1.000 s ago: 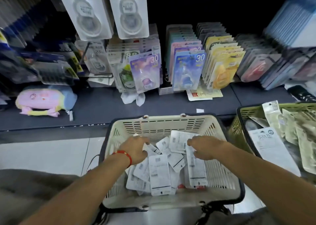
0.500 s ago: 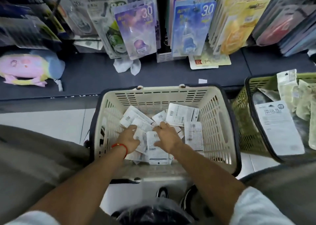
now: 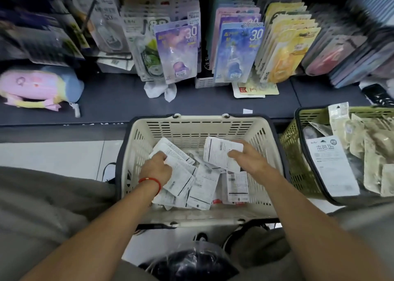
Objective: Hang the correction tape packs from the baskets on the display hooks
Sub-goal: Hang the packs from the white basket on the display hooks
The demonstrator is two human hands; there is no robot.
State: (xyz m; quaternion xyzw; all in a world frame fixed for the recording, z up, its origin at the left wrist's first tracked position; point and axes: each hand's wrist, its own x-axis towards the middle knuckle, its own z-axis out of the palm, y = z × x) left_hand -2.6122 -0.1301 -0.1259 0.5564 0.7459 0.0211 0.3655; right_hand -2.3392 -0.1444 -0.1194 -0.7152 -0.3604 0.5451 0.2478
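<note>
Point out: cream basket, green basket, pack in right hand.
cream basket (image 3: 191, 129): head view, far wall.
green basket (image 3: 292, 152): head view, left side wall.
pack in right hand (image 3: 219, 152): head view, printed back face.

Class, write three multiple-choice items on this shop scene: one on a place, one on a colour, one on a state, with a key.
1. Where do both hands reach?
A. into the cream basket
B. into the green basket
C. onto the shelf

2. What colour is the band on the left wrist?
A. blue
B. red
C. white

3. What is the right hand doing?
A. hanging idle
B. holding a white pack
C. touching a hook

Key: A, both hands lie among the packs there; B, it shows red; B, the fingers grip the pack's edge.
</note>
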